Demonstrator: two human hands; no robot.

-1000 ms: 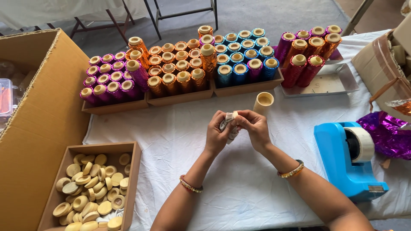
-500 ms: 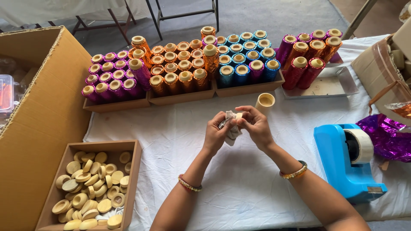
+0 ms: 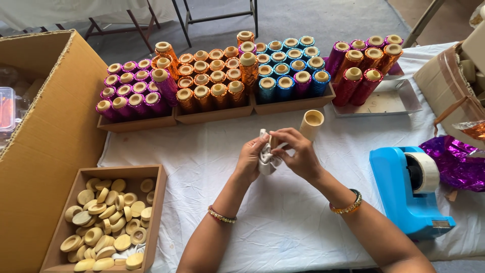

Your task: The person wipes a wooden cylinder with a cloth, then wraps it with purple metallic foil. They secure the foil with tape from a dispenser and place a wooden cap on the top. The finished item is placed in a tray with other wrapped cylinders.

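Observation:
My left hand [image 3: 250, 160] and my right hand [image 3: 298, 151] meet over the white tablecloth [image 3: 202, 162], both gripping a small crumpled piece of silvery white foil [image 3: 264, 153] wrapped around something I cannot make out. A bare cream tube [image 3: 311, 125] stands upright just beyond my right hand. Both wrists wear bangles.
Cardboard trays at the back hold upright foil-wrapped tubes: purple [image 3: 129, 99], orange [image 3: 212, 81], blue [image 3: 288, 71], red and magenta [image 3: 361, 65]. A box of cream caps [image 3: 106, 220] sits front left, a big open carton [image 3: 45, 131] at left. A blue tape dispenser [image 3: 406, 189] and purple foil [image 3: 454, 164] lie right.
Both hands have stayed together in the same place, the fingers shifting slightly on the silvery foil. Nothing else has moved.

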